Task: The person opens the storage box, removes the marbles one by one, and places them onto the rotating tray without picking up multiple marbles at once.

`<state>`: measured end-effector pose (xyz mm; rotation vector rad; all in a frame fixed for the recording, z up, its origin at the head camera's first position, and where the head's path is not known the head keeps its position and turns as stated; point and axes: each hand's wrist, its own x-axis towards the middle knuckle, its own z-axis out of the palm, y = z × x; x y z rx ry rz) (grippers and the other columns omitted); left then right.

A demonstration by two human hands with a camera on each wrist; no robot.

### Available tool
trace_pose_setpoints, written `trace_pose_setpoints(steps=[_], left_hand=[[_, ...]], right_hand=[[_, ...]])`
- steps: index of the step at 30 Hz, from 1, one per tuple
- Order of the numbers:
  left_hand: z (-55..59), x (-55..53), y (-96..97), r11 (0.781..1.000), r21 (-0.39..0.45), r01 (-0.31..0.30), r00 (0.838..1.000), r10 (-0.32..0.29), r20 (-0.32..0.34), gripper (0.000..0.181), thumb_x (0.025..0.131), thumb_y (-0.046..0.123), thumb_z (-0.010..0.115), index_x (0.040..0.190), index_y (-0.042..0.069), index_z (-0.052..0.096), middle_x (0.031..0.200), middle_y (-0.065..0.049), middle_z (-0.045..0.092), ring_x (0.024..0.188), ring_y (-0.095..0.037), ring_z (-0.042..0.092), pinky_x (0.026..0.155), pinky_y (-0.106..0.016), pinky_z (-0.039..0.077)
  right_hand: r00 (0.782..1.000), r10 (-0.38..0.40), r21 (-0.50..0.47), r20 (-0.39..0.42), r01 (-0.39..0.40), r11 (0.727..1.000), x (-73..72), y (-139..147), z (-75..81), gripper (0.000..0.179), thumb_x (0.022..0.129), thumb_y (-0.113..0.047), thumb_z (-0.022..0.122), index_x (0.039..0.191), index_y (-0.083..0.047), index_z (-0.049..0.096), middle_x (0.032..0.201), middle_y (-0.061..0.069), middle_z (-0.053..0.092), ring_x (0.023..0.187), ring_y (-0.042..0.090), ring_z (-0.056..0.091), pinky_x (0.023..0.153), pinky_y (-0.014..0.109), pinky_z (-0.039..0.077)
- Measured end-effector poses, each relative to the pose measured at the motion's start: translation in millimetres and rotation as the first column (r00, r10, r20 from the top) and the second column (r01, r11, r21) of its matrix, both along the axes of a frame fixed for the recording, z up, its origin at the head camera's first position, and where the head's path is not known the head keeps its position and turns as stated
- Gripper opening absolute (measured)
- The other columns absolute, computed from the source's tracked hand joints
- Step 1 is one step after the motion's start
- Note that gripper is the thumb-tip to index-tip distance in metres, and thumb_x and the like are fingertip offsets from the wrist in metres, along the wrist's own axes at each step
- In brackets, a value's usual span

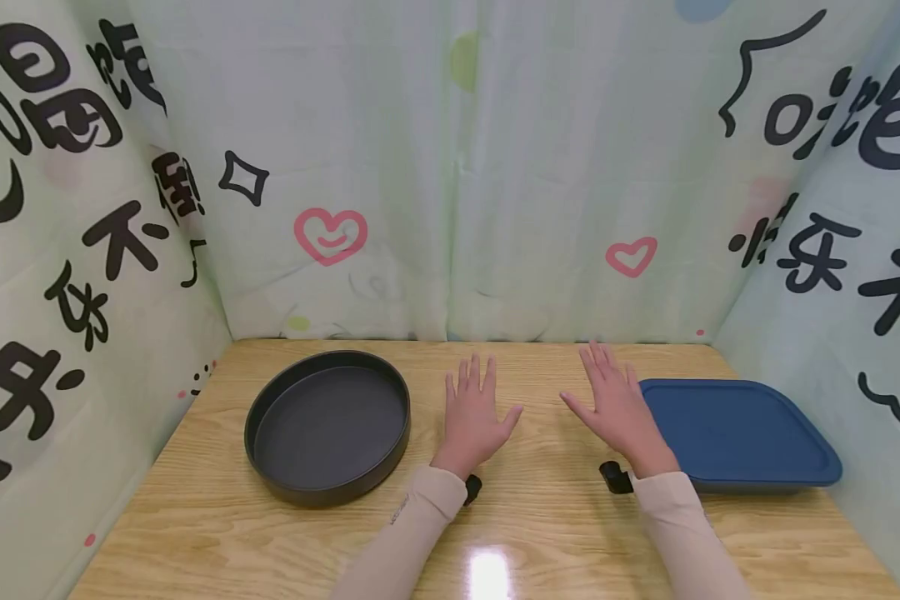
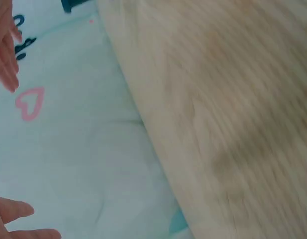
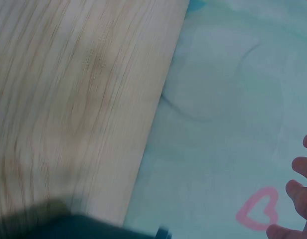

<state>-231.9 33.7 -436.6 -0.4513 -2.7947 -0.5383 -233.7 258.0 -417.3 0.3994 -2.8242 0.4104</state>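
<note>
Over the middle of the wooden table, my left hand [image 1: 474, 419] is held with fingers straight and spread, thumb out to the right. It holds nothing and is just right of a round dark grey pan [image 1: 322, 429]. My right hand [image 1: 618, 406] is likewise spread and holds nothing. Its wrist overlaps the left edge of a rectangular container with a blue lid [image 1: 735, 429] in the head view. Only the container's dark lower side [image 1: 757, 490] shows beneath the lid. In the left wrist view, fingertips [image 2: 16, 209] of the left hand show at the lower left.
The wooden table [image 1: 540, 517] ends at a pale curtain [image 1: 495, 167] behind, and more curtain with black characters hangs on both sides. Small black wrist devices [image 1: 615, 477] sit at both wrists. A bright light reflection lies near the table's front.
</note>
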Motion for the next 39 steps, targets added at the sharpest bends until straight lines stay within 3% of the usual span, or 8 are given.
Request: trace_pose_setpoints(steps=[9, 18, 27, 34, 39], left_hand=[[-7.2, -0.6, 40.3, 0.996, -0.054, 0.070, 0.997, -0.068, 0.046, 0.076, 0.092, 0.053, 0.041, 0.150, 0.011, 0.019, 0.155, -0.014, 0.023, 0.145, -0.031, 0.018, 0.115, -0.051, 0.017], [-9.3, 0.2, 77.4, 0.988, -0.090, 0.125, 0.992, -0.123, 0.031, 0.076, 0.092, 0.055, 0.041, 0.151, 0.013, 0.018, 0.155, -0.012, 0.023, 0.146, -0.029, 0.017, 0.115, -0.049, 0.018], [-7.2, 6.0, 115.1, 0.986, -0.092, 0.136, 0.990, -0.133, 0.038, 0.076, 0.092, 0.055, 0.040, 0.151, 0.016, 0.016, 0.155, -0.008, 0.025, 0.146, -0.024, 0.017, 0.116, -0.044, 0.020], [-10.4, 11.1, 140.5, 0.984, -0.095, 0.150, 0.986, -0.142, 0.088, 0.072, 0.094, 0.056, 0.034, 0.151, 0.016, 0.016, 0.156, -0.003, 0.024, 0.146, -0.021, 0.019, 0.116, -0.041, 0.020], [-15.6, 15.3, 155.1, 0.977, -0.125, 0.171, 0.984, -0.164, 0.064, 0.071, 0.094, 0.057, 0.033, 0.150, 0.016, 0.019, 0.154, -0.002, 0.027, 0.145, -0.020, 0.023, 0.115, -0.040, 0.022]], right_hand=[[0.997, -0.066, 0.021, 0.027, 0.066, 0.998, 19.3, 53, 12.4, 0.081, 0.093, -0.047, 0.048, 0.148, 0.004, 0.016, 0.153, 0.029, 0.014, 0.143, 0.043, 0.007, 0.107, 0.067, 0.009], [0.988, -0.147, 0.020, 0.043, 0.146, 0.989, 33.0, 111, 15.5, 0.082, 0.095, -0.045, 0.045, 0.148, 0.004, 0.007, 0.152, 0.032, 0.009, 0.143, 0.044, 0.000, 0.107, 0.068, 0.001], [0.971, -0.230, 0.001, 0.063, 0.230, 0.973, 41.8, 162, 16.9, 0.082, 0.096, -0.045, 0.040, 0.147, 0.007, 0.004, 0.150, 0.036, 0.003, 0.141, 0.047, -0.005, 0.103, 0.072, 0.001], [0.958, -0.274, -0.010, 0.087, 0.276, 0.961, 46.8, 185, 14.5, 0.080, 0.098, -0.044, 0.035, 0.144, 0.012, 0.004, 0.148, 0.039, 0.001, 0.140, 0.050, -0.007, 0.103, 0.072, -0.002], [0.949, -0.299, -0.015, 0.100, 0.302, 0.953, 48.3, 196, 7.0, 0.080, 0.098, -0.045, 0.033, 0.143, 0.015, 0.006, 0.146, 0.041, 0.004, 0.139, 0.052, -0.004, 0.102, 0.072, 0.002]])
